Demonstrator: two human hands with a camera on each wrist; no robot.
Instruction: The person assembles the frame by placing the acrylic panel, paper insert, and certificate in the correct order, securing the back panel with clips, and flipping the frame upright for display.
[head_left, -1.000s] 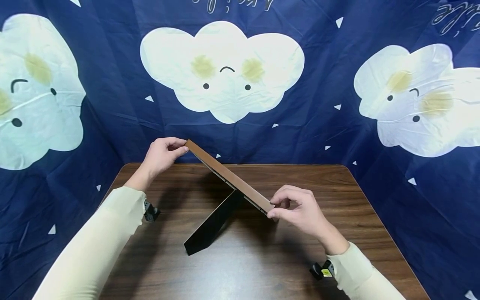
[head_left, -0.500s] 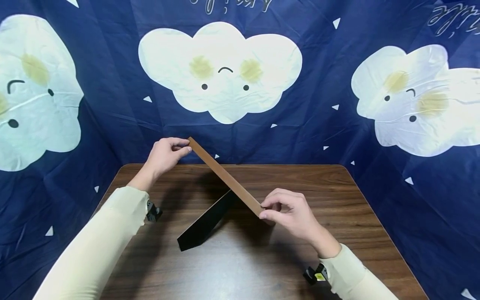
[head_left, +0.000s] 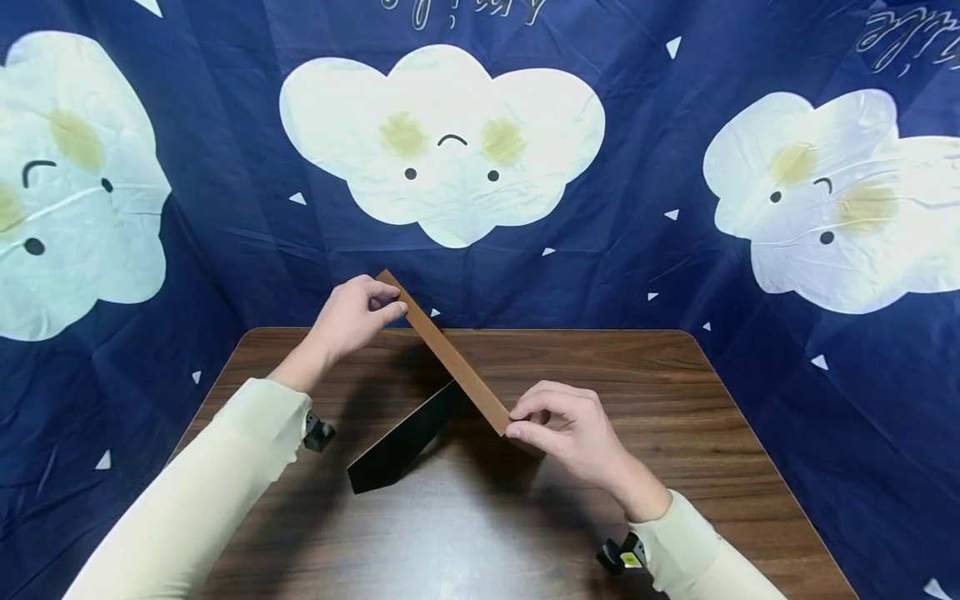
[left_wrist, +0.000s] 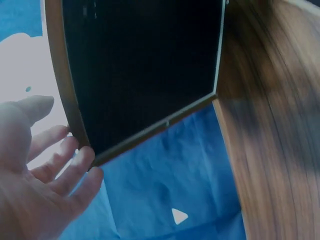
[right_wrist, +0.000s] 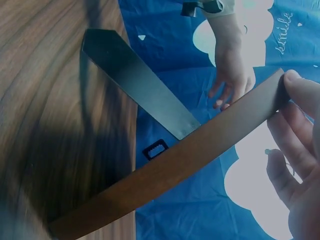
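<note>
A brown-edged picture frame (head_left: 450, 358) stands tilted on the table, its narrow side facing me in the head view. Its back (left_wrist: 145, 65) is black, and a black easel leg (head_left: 401, 442) props it from behind. My right hand (head_left: 566, 429) pinches the frame's lower right end between thumb and fingers. At the upper left end is my left hand (head_left: 356, 312), fingertips right at the edge. The left wrist view shows its fingers loosely spread by the corner, thumb apart from the frame. The frame's front is hidden.
The wooden table (head_left: 637, 367) reaches back to a dark blue cloth (head_left: 247, 167) printed with white clouds, which also hangs at both sides. Small black cameras (head_left: 318, 433) sit on both wrists. A small black bracket (right_wrist: 155, 149) shows behind the frame.
The frame has turned and shifted slightly left at its right end, its leg swinging left with it. My left hand has slid right along the edge, off the corner; my right hand moved left with the frame.
</note>
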